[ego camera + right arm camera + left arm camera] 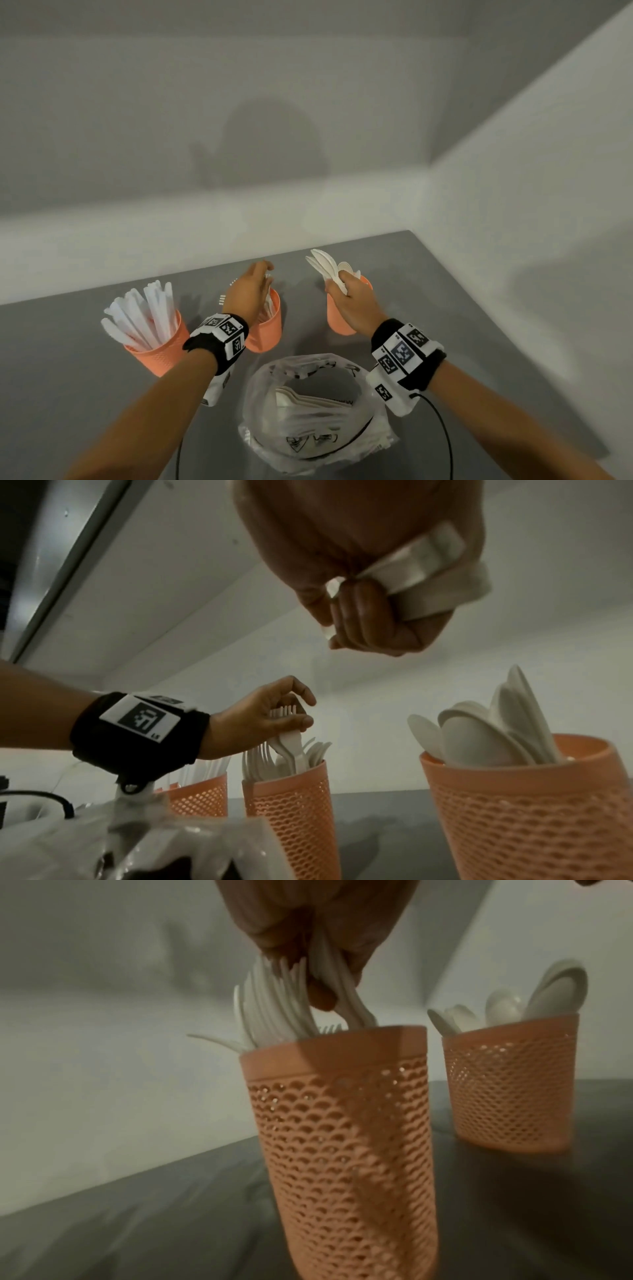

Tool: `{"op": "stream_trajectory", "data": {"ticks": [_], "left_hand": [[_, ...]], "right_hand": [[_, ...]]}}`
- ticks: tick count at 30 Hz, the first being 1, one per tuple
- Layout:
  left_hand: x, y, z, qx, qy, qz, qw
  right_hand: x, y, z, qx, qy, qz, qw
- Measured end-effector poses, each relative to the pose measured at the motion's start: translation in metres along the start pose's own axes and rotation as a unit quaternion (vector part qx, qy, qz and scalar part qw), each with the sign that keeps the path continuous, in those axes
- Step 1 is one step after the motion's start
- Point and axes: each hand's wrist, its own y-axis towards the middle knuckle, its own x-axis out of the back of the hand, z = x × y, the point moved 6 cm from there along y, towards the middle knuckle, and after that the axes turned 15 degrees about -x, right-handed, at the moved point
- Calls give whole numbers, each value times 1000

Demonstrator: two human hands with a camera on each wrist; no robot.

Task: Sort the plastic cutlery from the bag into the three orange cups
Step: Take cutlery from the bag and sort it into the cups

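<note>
Three orange mesh cups stand in a row on the grey table. The left cup (161,346) holds knives, the middle cup (269,330) forks, the right cup (342,320) spoons. My left hand (265,274) hovers over the middle cup (342,1137) and pinches a few white forks (329,993) by their tine ends, their handles down in the cup. My right hand (337,284) grips a bundle of white spoons (325,267) by the handles (428,569), bowls up, just above the right cup (531,818). The clear plastic bag (315,411) lies open in front of me with cutlery inside.
The grey table (462,325) ends at a white wall behind the cups and another on the right. Black cables (442,431) run from both wristbands past the bag. The bag's near edge (171,845) sits low in the right wrist view.
</note>
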Motion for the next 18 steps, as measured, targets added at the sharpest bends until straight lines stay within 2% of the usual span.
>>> {"op": "stream_trajectory", "data": {"ticks": [4, 7, 9, 10, 12, 13, 14, 16, 18], "left_hand": [[-15, -3, -8, -60, 96, 77, 991], [-24, -4, -5, -29, 176, 172, 969], [-18, -1, -8, -5, 179, 172, 969], [-11, 0, -10, 7, 151, 141, 978], [11, 3, -22, 11, 43, 26, 999], [22, 5, -29, 3, -34, -24, 999], [31, 6, -39, -10, -108, -47, 993], [43, 8, -64, -44, -205, -24, 978], [46, 6, -83, -65, -227, 46, 971]], "right_hand": [[2, -2, 3, 31, -42, -44, 998], [0, -6, 6, 62, -93, -77, 991], [-3, -6, 5, 69, -110, -82, 988], [-4, -6, 5, 67, -116, -80, 988], [-5, -7, 4, 70, -125, -83, 986], [-5, -7, 4, 80, -129, -89, 984], [-6, -7, 4, 90, -136, -92, 982], [-9, -7, 3, 99, -138, -71, 983], [-12, -8, 4, 101, -144, -30, 984]]}}
